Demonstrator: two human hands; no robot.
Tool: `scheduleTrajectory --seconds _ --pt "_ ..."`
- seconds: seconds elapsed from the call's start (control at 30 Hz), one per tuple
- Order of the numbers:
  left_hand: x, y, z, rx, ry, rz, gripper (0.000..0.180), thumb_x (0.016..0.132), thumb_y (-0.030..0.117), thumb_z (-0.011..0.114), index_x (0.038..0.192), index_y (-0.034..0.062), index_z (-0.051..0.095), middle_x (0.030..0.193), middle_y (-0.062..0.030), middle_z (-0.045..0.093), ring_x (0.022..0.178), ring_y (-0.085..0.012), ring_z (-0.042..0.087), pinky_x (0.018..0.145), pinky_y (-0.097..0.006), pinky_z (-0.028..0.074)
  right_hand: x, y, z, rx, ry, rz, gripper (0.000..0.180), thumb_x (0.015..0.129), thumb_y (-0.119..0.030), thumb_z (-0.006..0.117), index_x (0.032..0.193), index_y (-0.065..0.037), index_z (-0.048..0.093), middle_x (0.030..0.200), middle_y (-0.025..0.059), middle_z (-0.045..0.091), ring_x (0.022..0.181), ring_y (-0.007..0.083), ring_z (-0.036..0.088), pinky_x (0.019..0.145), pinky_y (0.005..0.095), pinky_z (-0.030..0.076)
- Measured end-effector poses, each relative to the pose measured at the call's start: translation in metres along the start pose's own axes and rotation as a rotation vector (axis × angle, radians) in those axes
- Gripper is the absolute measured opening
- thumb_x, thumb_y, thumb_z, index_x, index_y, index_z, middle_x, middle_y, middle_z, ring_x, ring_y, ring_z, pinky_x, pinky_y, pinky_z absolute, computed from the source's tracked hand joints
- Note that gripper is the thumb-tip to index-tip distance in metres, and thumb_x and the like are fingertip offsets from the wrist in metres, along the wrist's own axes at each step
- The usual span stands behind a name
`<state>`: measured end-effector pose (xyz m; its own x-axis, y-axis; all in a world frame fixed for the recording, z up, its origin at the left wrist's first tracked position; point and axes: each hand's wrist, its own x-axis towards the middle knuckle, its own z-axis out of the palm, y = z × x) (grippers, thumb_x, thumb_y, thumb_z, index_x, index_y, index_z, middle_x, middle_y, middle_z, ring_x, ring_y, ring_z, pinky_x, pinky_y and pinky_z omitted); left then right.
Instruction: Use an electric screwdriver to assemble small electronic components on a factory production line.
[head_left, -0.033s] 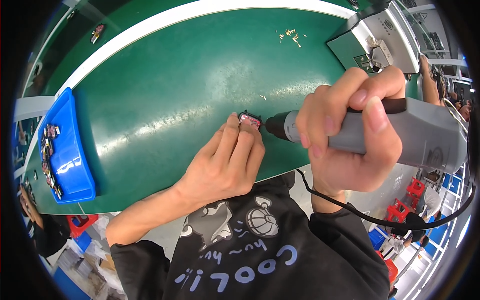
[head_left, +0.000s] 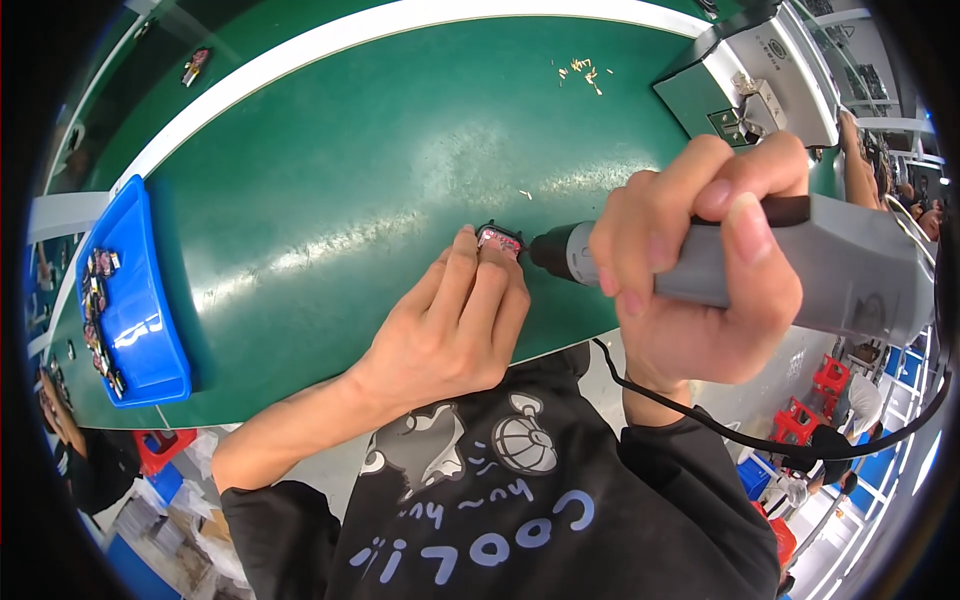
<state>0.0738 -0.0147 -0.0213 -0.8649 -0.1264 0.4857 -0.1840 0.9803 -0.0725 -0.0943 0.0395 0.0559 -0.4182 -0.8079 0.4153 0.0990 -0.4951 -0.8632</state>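
Observation:
My left hand (head_left: 455, 310) presses its fingertips onto a small black-framed part with a pink and red face (head_left: 500, 240), holding it against the green table. Most of that part lies under the fingers, so its exact kind is unclear. My right hand (head_left: 705, 265) is wrapped round a grey electric screwdriver (head_left: 850, 265) held roughly level. Its black nose (head_left: 550, 254) points left and meets, or nearly meets, the right side of the small part. Whether the bit touches a screw cannot be made out.
A blue tray (head_left: 160, 345) with several small dark parts (head_left: 100, 310) stands at the left. Loose brass-coloured screws (head_left: 582, 72) lie at the back, near a grey-white box-shaped machine (head_left: 760, 80). A black cable (head_left: 720, 432) loops below my right hand. Another person's arm (head_left: 862, 165) shows at the far right.

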Motion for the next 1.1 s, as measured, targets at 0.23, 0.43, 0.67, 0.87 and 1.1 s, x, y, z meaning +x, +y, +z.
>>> scheduleTrajectory --seconds 0.23,0.43,0.67,0.87,1.1 --pt "0.004 -0.014 0.001 0.028 0.021 0.045 0.021 0.073 0.005 0.066 0.089 -0.0099 0.066 0.090 -0.0201 0.064 0.088 -0.0344 0.068 0.076 -0.035 0.059 0.009 0.005 0.011 -0.162 -0.001 0.011 0.014 0.096 -0.016 0.046 0.094 -0.006 0.037 0.063 0.0104 0.046 0.036 0.0151 0.036 0.038 0.0330 0.037" --pt "0.003 -0.009 -0.013 -0.048 -0.078 0.001 0.026 0.070 0.010 0.063 0.087 -0.0102 0.067 0.088 -0.0231 0.064 0.093 -0.0387 0.066 0.080 -0.039 0.058 -0.003 0.012 0.030 -0.011 0.140 0.126 0.040 0.091 -0.020 0.069 0.089 -0.009 0.030 0.058 0.0051 0.040 0.041 0.0133 0.034 0.038 0.0314 0.035" --pt "0.012 -0.004 -0.023 -0.069 -0.148 -0.028 0.030 0.073 0.011 0.063 0.096 -0.0076 0.067 0.095 -0.0169 0.065 0.094 -0.0304 0.067 0.078 -0.033 0.059 -0.014 -0.001 0.025 -0.024 0.138 0.156 0.035 0.089 -0.018 0.067 0.088 -0.007 0.035 0.059 0.0077 0.045 0.040 0.0129 0.037 0.037 0.0294 0.038" --pt "0.045 -0.052 -0.026 -0.104 -0.352 0.045 0.032 0.077 0.009 0.063 0.107 -0.0012 0.064 0.104 -0.0112 0.065 0.099 -0.0234 0.065 0.065 -0.031 0.058 -0.002 -0.037 -0.003 0.120 0.229 -0.160 0.028 0.092 -0.011 0.066 0.096 -0.005 0.038 0.069 0.0131 0.054 0.047 0.0153 0.047 0.047 0.0312 0.044" --pt "0.241 -0.180 0.083 -0.377 -0.014 0.041 0.030 0.087 0.005 0.063 0.117 0.0027 0.063 0.109 -0.0156 0.063 0.100 -0.0335 0.064 0.082 -0.042 0.054 0.021 -0.069 -0.063 -0.034 0.371 -0.338 0.020 0.095 -0.015 0.052 0.093 -0.006 0.035 0.066 0.0121 0.049 0.039 0.0138 0.038 0.037 0.0298 0.037"
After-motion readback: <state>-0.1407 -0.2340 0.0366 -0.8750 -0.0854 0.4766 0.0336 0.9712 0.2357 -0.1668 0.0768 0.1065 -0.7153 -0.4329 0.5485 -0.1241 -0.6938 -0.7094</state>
